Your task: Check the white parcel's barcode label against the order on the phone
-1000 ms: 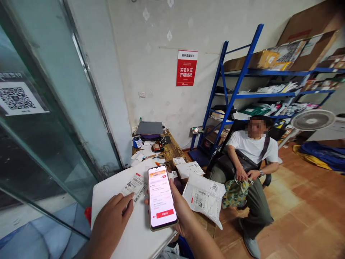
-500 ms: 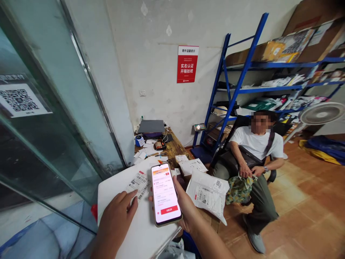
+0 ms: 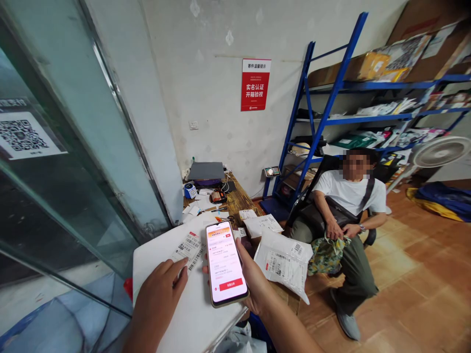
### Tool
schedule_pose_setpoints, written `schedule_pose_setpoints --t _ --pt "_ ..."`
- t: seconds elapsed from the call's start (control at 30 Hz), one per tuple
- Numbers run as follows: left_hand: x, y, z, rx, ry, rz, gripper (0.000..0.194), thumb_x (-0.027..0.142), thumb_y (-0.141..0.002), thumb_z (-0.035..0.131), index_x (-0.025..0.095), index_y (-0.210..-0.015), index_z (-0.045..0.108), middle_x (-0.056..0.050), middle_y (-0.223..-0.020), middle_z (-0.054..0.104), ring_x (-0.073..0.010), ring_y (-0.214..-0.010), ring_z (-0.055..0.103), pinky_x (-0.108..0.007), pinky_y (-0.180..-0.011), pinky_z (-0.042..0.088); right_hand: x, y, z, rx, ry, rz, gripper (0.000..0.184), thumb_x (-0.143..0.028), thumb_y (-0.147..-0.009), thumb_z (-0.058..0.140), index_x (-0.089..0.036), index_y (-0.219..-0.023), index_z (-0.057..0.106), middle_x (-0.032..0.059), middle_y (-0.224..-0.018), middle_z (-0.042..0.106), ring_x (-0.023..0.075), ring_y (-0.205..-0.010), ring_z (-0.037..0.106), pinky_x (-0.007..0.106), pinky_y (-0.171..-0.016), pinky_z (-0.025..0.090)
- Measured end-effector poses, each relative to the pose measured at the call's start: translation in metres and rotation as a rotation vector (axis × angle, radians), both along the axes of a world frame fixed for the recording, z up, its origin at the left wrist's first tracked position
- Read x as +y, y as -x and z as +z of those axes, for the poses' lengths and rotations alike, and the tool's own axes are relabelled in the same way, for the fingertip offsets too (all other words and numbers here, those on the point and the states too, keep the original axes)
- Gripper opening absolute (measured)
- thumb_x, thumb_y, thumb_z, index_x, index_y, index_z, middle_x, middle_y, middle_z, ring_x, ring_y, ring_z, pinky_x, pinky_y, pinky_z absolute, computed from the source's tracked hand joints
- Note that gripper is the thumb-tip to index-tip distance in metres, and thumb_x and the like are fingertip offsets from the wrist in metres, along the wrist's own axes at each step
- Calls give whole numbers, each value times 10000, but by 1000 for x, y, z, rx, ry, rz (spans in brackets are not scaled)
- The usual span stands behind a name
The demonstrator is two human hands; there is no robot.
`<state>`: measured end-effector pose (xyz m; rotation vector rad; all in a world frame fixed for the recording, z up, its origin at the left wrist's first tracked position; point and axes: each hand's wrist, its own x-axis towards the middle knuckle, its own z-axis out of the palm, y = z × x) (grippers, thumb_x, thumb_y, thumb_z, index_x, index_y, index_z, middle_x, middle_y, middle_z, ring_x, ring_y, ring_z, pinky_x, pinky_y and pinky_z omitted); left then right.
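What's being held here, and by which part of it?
The phone, by its long edges, in the right hand. Whether the left hand holds anything cannot be told.

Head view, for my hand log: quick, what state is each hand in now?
Left hand: open, loosely bent by the label, nothing seen held.
Right hand: closed, holding the phone.

1. Smartphone [image 3: 227, 264]: lit white screen, orange banner across the top, red button near the bottom; slightly tilted, screen facing the wearer, gripped in the right hand [image 3: 253, 282].
2. Shipping label [image 3: 190, 246]: white, black print and barcode; flat, slanting on a white surface [image 3: 198, 318], left of the smartphone.
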<state>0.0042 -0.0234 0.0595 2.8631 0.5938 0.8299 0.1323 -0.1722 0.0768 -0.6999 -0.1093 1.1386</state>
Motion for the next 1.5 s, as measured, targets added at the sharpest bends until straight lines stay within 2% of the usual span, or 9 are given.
schedule_pose_setpoints --t 0.2,0.6,0.73,0.9,1.07,1.23,1.5 --pt "0 1 0 -2 -39 -23 309 308 -877 430 204 -967 707 5 -642 582 -133 -609 578 -258 -584 469 0 0 0 23 24 -23 548 -566 -860 439 -100 -1091 613 121 -897 730 255 -747 707 349 -611 563" --pt "2 3 -5 -46 -188 -109 263 270 -899 441 199 -974 684 25 -687 578 -102 -666 602 -225 -604 480 0 1 2 10 26 -3 562 -560 -895 346 -102 -1112 590 111 -901 736 247 -753 711 325 -595 565" --pt "1 1 -7 -7 -204 -62 263 220 -879 456 208 -1080 627 11 -780 570 -134 -755 589 -278 -676 491 0 2 2 14 29 19 585 -554 -908 301 -80 -1117 572 116 -842 733 224 -682 706 276 -522 526" --pt "1 -1 -7 35 -269 -52 357 173 -870 441 194 -1211 545 1 -795 536 -145 -740 556 -296 -656 478 0 1 1 26 17 9 571 -545 -908 314 -82 -1139 556 116 -858 731 225 -706 705 269 -522 520" --pt "3 -4 -6 64 -241 -62 382 159 -867 435 214 -1232 533 -3 -814 532 -147 -753 546 -299 -675 472 -1 0 3 4 40 10 595 -561 -900 322 -72 -1134 567 122 -853 731 211 -635 698 268 -533 525" --pt "4 -4 -7 102 -187 -51 399 174 -877 402 243 -1249 529 -5 -815 533 -152 -765 546 -307 -676 478 0 -1 3 1 25 -6 575 -550 -901 329 -86 -1114 593 129 -892 731 231 -744 709 282 -566 551" --pt "4 -4 -3 103 -105 -69 397 207 -879 377 240 -1227 565 -17 -795 546 -158 -765 575 -312 -670 500 2 -2 -1 53 6 2 561 -567 -881 383 -99 -1079 621 119 -911 735 252 -754 713 335 -600 586"
